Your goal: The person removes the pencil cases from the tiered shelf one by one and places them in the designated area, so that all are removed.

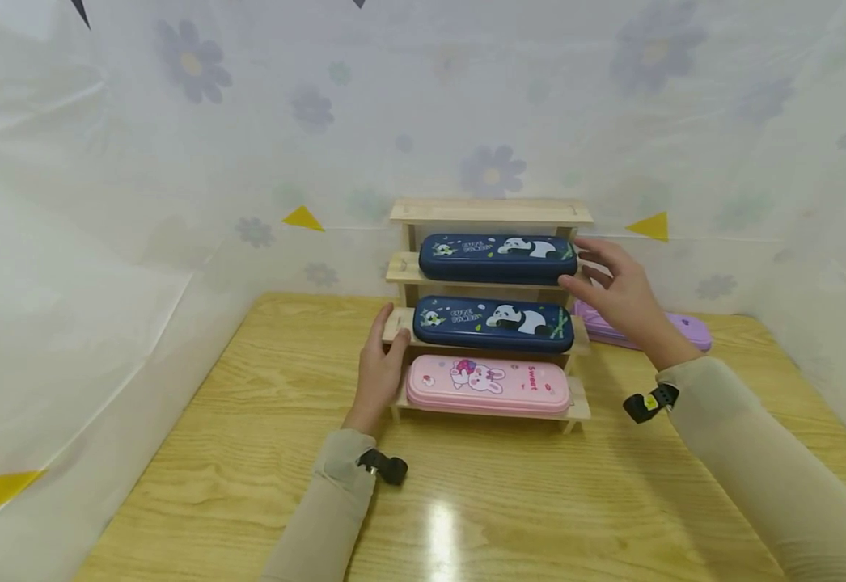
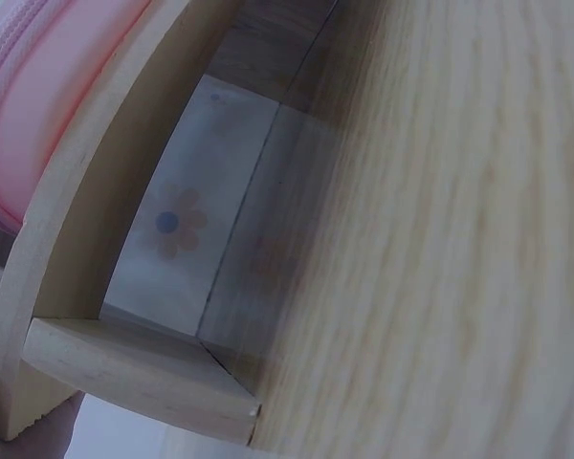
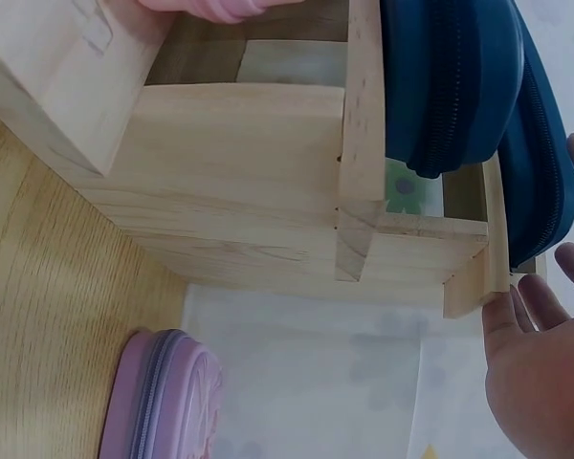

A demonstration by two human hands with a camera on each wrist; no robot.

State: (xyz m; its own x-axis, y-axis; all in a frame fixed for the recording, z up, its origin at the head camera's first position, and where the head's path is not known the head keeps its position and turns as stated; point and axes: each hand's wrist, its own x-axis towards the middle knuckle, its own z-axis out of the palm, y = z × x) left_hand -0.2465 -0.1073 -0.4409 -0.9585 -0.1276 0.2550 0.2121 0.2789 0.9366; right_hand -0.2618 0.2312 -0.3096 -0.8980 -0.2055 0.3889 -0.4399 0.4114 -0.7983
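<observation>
A stepped wooden rack (image 1: 492, 212) stands on the table. Two navy panda cases lie on its middle tiers, the upper one (image 1: 497, 259) above the lower one (image 1: 492, 325); a pink rabbit case (image 1: 488, 385) occupies the lowest tier. My left hand (image 1: 379, 368) grips the rack's left side, thumb in front and fingers farther back; only a bit of it shows in the left wrist view. At the right end of the upper navy case is my right hand (image 1: 627, 299), fingers spread, with fingertips at the shelf's end (image 3: 497, 229) in the right wrist view.
A purple case (image 1: 687, 330) lies on the wooden table (image 1: 510, 501) behind the rack's right side, partly hidden by the right hand and rack. Pale flowered sheeting (image 1: 408, 105) with yellow triangles surrounds the table at the back and sides.
</observation>
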